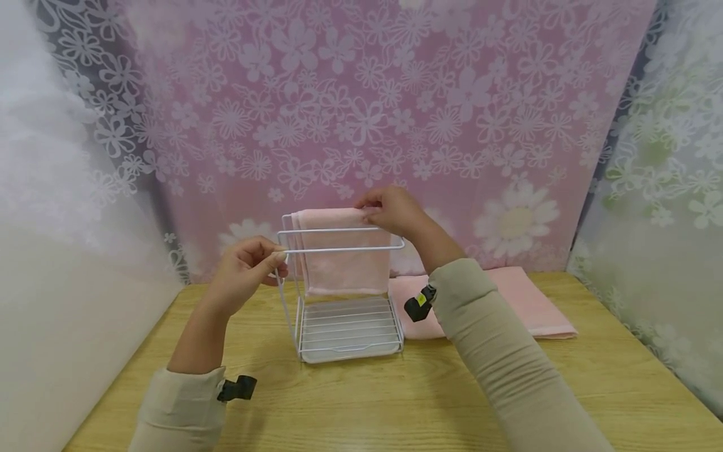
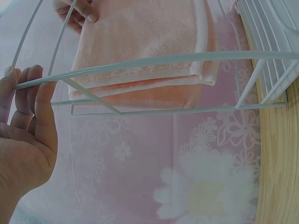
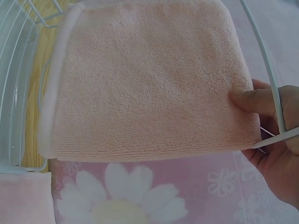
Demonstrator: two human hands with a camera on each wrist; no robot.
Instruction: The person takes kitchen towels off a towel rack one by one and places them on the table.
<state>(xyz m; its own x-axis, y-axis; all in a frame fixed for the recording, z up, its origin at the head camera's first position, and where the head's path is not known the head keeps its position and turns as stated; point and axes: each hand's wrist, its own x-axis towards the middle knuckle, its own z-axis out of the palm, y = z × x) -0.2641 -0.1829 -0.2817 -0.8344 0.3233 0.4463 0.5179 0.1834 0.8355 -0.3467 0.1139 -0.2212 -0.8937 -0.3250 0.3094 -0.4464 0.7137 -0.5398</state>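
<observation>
Right hand point(image 1: 395, 212) pinches a hung pink towel point(image 1: 347, 270); left hand point(image 1: 243, 274) grips the white wire rack point(image 1: 344, 250)

Thumb on the front face and fingers behind, the right hand holds the towel's upper right corner; the left hand's fingers curl round the rack's wire at its upper left corner. Folded, the towel drapes over the rearmost top bar, at the middle of the head frame, above the tray point(image 1: 350, 356). A second folded pink towel point(image 1: 525, 295) lies on the counter point(image 1: 350, 408), right of center.

The hung cloth should handle as light, soft and limp, its nap giving good friction and nothing to break. The top fold near either end looks the best hold; tugging one corner alone might skew it. The rack is probably stiff but light and liable to shift, so an upper corner suits the supporting hand.

The towel's fold runs left to right across the frame, its pale-banded hem pointing down toward the tray. Its visible panel is slightly wider than tall, so the long axis seems to follow the bar.
</observation>
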